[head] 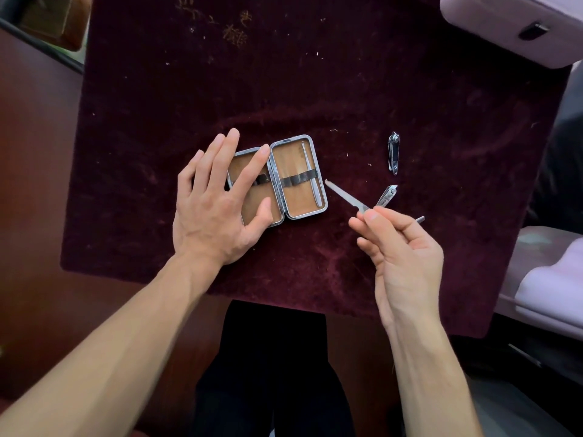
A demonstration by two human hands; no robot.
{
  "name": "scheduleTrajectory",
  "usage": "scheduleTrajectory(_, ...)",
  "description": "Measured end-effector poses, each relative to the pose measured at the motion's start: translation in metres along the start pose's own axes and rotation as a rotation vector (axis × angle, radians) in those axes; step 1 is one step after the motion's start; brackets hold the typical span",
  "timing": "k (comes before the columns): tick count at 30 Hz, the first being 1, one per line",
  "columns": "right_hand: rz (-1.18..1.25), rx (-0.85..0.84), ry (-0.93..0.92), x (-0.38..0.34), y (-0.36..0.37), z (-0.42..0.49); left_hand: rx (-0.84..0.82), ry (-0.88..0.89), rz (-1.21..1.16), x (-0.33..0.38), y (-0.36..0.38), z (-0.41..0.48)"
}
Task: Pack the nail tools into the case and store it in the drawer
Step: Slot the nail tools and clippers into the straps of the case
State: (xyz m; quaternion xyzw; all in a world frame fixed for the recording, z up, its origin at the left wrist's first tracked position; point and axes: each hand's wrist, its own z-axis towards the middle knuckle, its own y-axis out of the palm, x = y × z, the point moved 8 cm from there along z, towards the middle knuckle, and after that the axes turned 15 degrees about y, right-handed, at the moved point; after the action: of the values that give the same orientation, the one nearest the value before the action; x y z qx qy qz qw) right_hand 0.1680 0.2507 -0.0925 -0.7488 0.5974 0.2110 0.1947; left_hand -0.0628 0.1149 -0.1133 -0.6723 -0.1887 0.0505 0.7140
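The left half of the open case (pixel 298 197) is mostly hidden under the left hand (pixel 217 206), so I cannot tell what is in that half. A small nail clipper (pixel 388 193) peeks out just past the right hand's fingertips, and its near end is hidden behind them. The middle of the nail file (pixel 344 196) is covered by the right hand (pixel 407 257). A pale purple thing (pixel 504 23) in the far right corner is cut off by the edge, and I cannot tell what it is.

The case lies flat on the dark red cloth (pixel 315 89), near the middle, with its two halves side by side. In the right half a thin silver tool (pixel 307 159) is tucked under a dark band (pixel 293 181). It runs from far to near. The file slants, and its flat tip points far and left, close to the case's right edge. Its other end sticks out to the right of the hand. A bigger nail clipper (pixel 393 152) lies alone to the right of the case, long way from far to near.

The left hand lies flat with straight, spread fingers pressing on the case. The right hand is held up, palm turned to the left, pinching the file between thumb and fingertips
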Motion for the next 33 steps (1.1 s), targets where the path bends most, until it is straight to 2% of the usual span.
scheduleTrajectory(3,0.021,0.046,-0.068,-0.012,-0.007,0.006,0.003,-0.004,-0.004,-0.001,-0.001,0.000)
scheduleTrajectory(7,-0.112,0.115,-0.138,-0.028,-0.004,0.022,0.000,-0.004,-0.009,-0.001,-0.001,0.000)
scheduleTrajectory(12,-0.480,0.231,-0.299,-0.040,-0.006,0.025,0.004,-0.003,-0.019,0.000,-0.001,0.000)
scheduleTrajectory(16,-0.582,0.325,-0.394,-0.047,-0.047,0.015,0.004,-0.004,-0.021,0.000,0.000,0.000)
scheduleTrajectory(20,-0.994,0.291,-0.584,-0.041,-0.059,0.002,0.003,-0.004,-0.017,-0.001,0.000,0.000)
scheduleTrajectory(22,-1.114,0.262,-0.620,-0.036,-0.058,0.003,0.006,-0.004,-0.019,0.000,0.000,0.000)
scheduleTrajectory(33,-1.221,0.294,-0.719,-0.043,-0.053,0.011,0.009,-0.009,-0.019,0.000,-0.001,0.000)
